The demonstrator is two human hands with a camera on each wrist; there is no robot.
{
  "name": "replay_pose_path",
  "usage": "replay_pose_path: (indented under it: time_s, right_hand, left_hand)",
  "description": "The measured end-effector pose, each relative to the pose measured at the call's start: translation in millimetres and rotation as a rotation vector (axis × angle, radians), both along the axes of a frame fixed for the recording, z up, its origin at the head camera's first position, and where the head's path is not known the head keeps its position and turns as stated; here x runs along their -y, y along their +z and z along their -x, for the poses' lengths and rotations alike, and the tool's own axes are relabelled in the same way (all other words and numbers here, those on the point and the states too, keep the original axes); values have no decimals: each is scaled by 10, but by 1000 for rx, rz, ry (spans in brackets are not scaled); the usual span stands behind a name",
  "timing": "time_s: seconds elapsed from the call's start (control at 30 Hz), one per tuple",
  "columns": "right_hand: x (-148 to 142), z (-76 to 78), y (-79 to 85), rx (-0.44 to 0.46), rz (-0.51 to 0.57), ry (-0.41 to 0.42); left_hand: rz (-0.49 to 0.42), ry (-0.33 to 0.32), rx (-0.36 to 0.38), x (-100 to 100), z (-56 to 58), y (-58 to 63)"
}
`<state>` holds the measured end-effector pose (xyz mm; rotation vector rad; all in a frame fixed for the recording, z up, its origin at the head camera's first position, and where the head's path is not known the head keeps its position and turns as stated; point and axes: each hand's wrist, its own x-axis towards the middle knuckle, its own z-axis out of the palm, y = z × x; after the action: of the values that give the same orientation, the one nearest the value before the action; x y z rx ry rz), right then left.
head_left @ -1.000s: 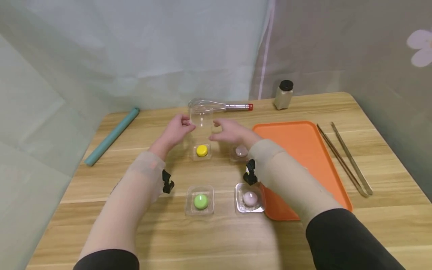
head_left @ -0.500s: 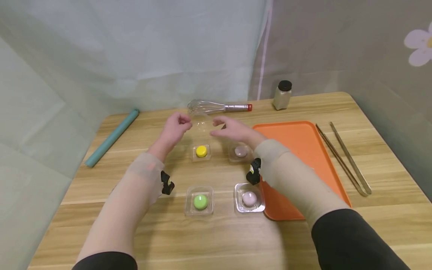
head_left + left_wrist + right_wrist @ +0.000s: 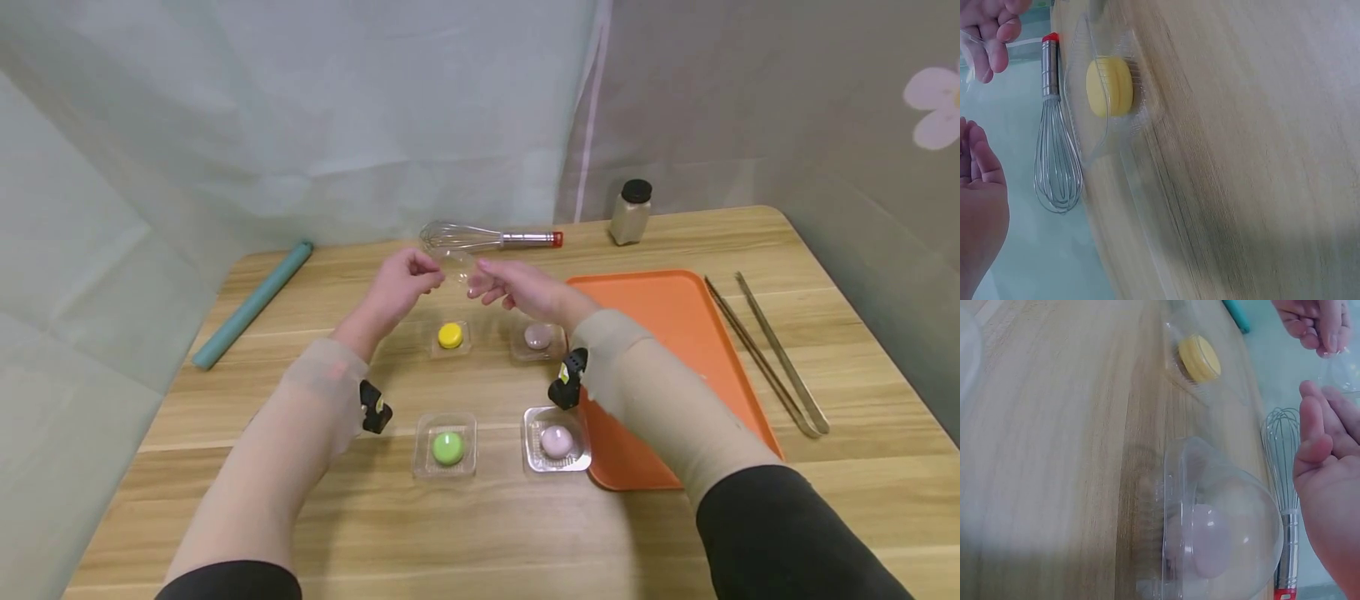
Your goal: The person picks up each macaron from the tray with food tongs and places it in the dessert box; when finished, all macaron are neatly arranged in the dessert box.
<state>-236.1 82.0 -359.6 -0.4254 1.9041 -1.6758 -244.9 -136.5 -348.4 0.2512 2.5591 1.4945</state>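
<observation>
Above the far part of the table, a clear plastic domed lid is held up between the two hands. My left hand pinches its left edge with thumb and fingertips. At its right edge my right hand grips with curled fingers, partly seen through the plastic. Beneath them a yellow macaron sits in a clear tray. To its right, a lilac macaron lies under a clear domed cover. Nearer me are a green macaron and another lilac one, each in a clear container.
A whisk lies along the back edge, beside a black-capped jar. On the right are an orange tray and metal tongs. A teal rolling pin lies on the left.
The lid has tilted and shifted slightly between the hands. My right hand's fingers have drawn in onto its right edge, and my left hand has moved slightly right. The macarons stay in place.
</observation>
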Motion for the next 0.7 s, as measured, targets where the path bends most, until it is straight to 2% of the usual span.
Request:
replay_pose_path:
  time_s: [0.07,0.3,0.47,0.7]
  right_hand:
    - [15,-2,1,30,30,2]
    - [21,-17,-7,14,55,-21]
    - [16,-2,-20,-1,31,-42]
    - [-28,0,-35,-29,9,-33]
  left_hand:
    - [-5,7,3,-11,-5,5]
    - [-21,6,3,-43,-21,17]
    - [-57,-28,16,-43,-30,16]
    - [-60,-82,28,-5,-48,16]
